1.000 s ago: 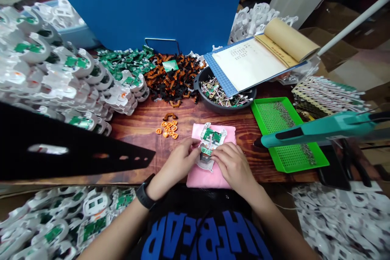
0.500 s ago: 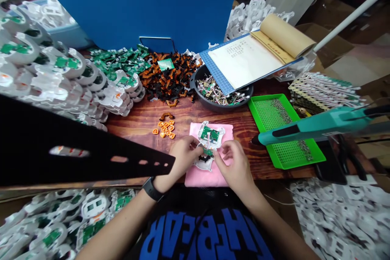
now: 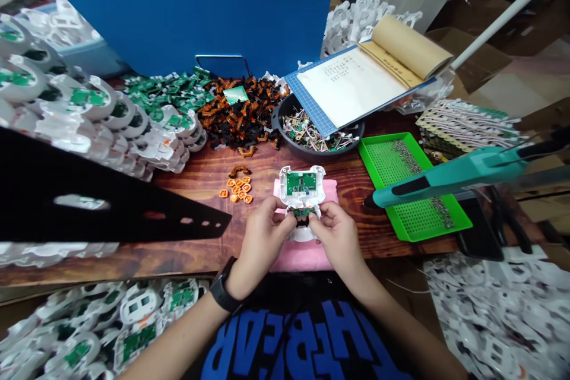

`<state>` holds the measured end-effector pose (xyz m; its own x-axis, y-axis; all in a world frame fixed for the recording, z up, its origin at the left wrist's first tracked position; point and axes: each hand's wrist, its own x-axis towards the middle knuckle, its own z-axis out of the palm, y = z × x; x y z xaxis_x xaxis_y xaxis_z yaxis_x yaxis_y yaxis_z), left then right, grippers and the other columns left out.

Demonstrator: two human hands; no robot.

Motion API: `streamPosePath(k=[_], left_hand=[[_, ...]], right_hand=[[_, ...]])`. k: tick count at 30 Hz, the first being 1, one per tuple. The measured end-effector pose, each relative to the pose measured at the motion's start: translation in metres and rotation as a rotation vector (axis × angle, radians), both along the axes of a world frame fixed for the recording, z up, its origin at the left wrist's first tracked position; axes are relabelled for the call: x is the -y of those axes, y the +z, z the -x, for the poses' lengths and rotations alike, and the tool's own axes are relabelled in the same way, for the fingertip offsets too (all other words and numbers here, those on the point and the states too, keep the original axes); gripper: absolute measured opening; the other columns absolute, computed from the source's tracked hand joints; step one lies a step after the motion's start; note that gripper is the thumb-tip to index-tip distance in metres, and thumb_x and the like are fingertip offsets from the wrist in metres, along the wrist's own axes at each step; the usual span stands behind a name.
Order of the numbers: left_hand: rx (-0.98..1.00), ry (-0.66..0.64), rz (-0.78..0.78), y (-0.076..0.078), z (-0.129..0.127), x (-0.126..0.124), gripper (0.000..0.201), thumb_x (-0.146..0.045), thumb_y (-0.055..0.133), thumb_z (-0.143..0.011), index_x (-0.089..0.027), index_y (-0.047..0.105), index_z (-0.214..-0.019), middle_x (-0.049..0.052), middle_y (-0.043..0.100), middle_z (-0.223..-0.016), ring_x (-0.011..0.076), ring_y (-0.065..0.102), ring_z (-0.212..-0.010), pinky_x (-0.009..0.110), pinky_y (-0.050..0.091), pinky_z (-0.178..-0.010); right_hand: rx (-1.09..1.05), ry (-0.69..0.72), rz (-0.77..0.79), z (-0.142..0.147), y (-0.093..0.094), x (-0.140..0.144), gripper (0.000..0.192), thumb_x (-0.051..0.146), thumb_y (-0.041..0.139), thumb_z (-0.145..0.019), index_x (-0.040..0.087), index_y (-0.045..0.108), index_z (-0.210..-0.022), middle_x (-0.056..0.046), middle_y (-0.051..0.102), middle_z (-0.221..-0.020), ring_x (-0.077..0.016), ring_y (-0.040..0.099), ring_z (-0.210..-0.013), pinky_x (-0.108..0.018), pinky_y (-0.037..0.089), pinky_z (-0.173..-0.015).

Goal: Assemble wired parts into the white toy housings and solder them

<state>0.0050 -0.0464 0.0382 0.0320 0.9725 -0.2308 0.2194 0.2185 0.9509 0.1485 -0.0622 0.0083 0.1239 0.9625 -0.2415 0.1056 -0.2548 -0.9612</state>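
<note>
Both hands grip a white plastic housing (image 3: 304, 236) over a folded pink cloth (image 3: 303, 258). My left hand (image 3: 263, 231) is closed on its left edge, thumb on the small green circuit board inside. From the right, my right hand (image 3: 337, 231) grips the opposite edge, its thumb also at that board. A black part sits just below the small board. Directly beyond lies a second white shell with a larger green circuit board (image 3: 301, 183) facing up. Left of the cloth are several small orange pieces (image 3: 238, 189) and an orange-black part (image 3: 240, 171).
A teal electric screwdriver (image 3: 445, 184) hangs over a green tray (image 3: 401, 231) of screws. A clipboard (image 3: 342, 95) rests on a dark bowl (image 3: 307, 151) of wired parts. White shells (image 3: 102, 107) are stacked at left, and a black perforated bar (image 3: 111, 202) juts in.
The far shell now lies straight, its larger board more fully visible. Both hands have shifted from working at the small board to gripping the near housing's two sides. The camera view has shifted slightly.
</note>
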Motion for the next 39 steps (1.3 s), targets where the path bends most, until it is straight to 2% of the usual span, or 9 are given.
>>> streamPosePath(k=[3, 9, 19, 21, 24, 27, 29, 33, 39], left_hand=[[-0.062, 0.013, -0.072, -0.001, -0.001, 0.001, 0.006, -0.023, 0.056, -0.077, -0.018, 0.054, -0.079, -0.006, 0.053, -0.056, 0.0087, 0.048, -0.047, 0.018, 0.034, -0.045], [-0.009, 0.008, -0.098, -0.006, -0.002, 0.001, 0.008, -0.025, 0.056, -0.078, -0.018, 0.054, -0.081, -0.003, 0.06, -0.068, 0.0113, 0.057, -0.057, 0.02, 0.041, -0.051], [-0.088, -0.009, -0.034, -0.005, 0.0, -0.003, 0.011, -0.028, 0.057, -0.076, -0.019, 0.054, -0.081, -0.003, 0.061, -0.063, 0.0137, 0.059, -0.054, 0.021, 0.042, -0.049], [-0.056, -0.01, -0.037, -0.002, 0.002, -0.005, 0.01, -0.028, 0.056, -0.074, -0.019, 0.053, -0.079, -0.004, 0.059, -0.063, 0.0124, 0.056, -0.052, 0.021, 0.04, -0.047], [-0.062, -0.032, -0.015, 0.001, 0.004, -0.005, 0.008, -0.026, 0.055, -0.072, -0.02, 0.051, -0.076, -0.005, 0.056, -0.058, 0.0116, 0.054, -0.049, 0.02, 0.038, -0.045], [-0.137, -0.066, 0.013, 0.0, 0.005, -0.002, 0.007, -0.024, 0.055, -0.07, -0.02, 0.05, -0.074, -0.007, 0.053, -0.052, 0.0114, 0.051, -0.045, 0.02, 0.035, -0.044], [-0.172, -0.079, 0.012, -0.002, 0.005, 0.002, 0.007, -0.023, 0.055, -0.07, -0.02, 0.051, -0.074, -0.007, 0.052, -0.051, 0.0112, 0.05, -0.044, 0.019, 0.034, -0.044], [-0.176, -0.095, 0.006, -0.004, 0.004, 0.007, 0.007, -0.023, 0.055, -0.071, -0.021, 0.051, -0.076, -0.007, 0.054, -0.052, 0.0113, 0.052, -0.046, 0.019, 0.034, -0.046], [-0.217, -0.127, -0.023, 0.0, 0.002, 0.005, 0.006, -0.025, 0.053, -0.072, -0.021, 0.05, -0.075, -0.006, 0.054, -0.053, 0.0111, 0.05, -0.046, 0.02, 0.034, -0.046]], right_hand=[[0.019, -0.005, -0.008, 0.001, 0.0, 0.0, 0.016, 0.035, 0.061, -0.078, 0.02, 0.055, -0.077, 0.003, 0.058, -0.059, -0.0102, 0.052, -0.049, -0.021, 0.04, -0.046], [0.063, 0.038, -0.068, 0.0, -0.001, 0.004, 0.029, 0.036, 0.069, -0.073, 0.021, 0.058, -0.096, -0.005, 0.07, -0.085, -0.017, 0.065, -0.068, -0.026, 0.051, -0.059], [0.141, 0.113, -0.019, -0.003, -0.008, -0.004, 0.026, 0.037, 0.069, -0.076, 0.021, 0.055, -0.091, -0.003, 0.068, -0.078, -0.0169, 0.064, -0.066, -0.028, 0.052, -0.061], [0.149, 0.129, -0.105, -0.009, -0.004, -0.005, 0.033, 0.038, 0.069, -0.077, 0.022, 0.054, -0.102, -0.002, 0.066, -0.081, -0.0161, 0.064, -0.067, -0.028, 0.052, -0.06], [0.344, 0.043, -0.477, -0.02, 0.01, -0.009, 0.046, 0.031, 0.069, -0.08, 0.023, 0.051, -0.121, -0.007, 0.063, -0.102, -0.0184, 0.064, -0.09, -0.032, 0.055, -0.075], [0.686, 0.075, -0.875, -0.029, 0.025, -0.016, 0.034, 0.015, 0.062, -0.084, 0.025, 0.059, -0.117, -0.008, 0.062, -0.108, -0.0198, 0.058, -0.104, -0.036, 0.049, -0.09], [0.881, 0.154, -1.009, -0.03, 0.031, -0.02, 0.03, 0.01, 0.06, -0.085, 0.025, 0.064, -0.11, -0.006, 0.065, -0.102, -0.0197, 0.058, -0.102, -0.037, 0.046, -0.089], [1.093, 0.182, -1.062, -0.027, 0.031, -0.024, 0.018, 0.02, 0.067, -0.083, 0.024, 0.068, -0.1, -0.002, 0.07, -0.096, -0.0194, 0.058, -0.098, -0.039, 0.036, -0.09], [1.138, 0.185, -1.059, -0.024, 0.031, -0.025, 0.004, 0.021, 0.066, -0.083, 0.023, 0.068, -0.086, 0.001, 0.071, -0.086, -0.0172, 0.058, -0.094, -0.04, 0.029, -0.093]])
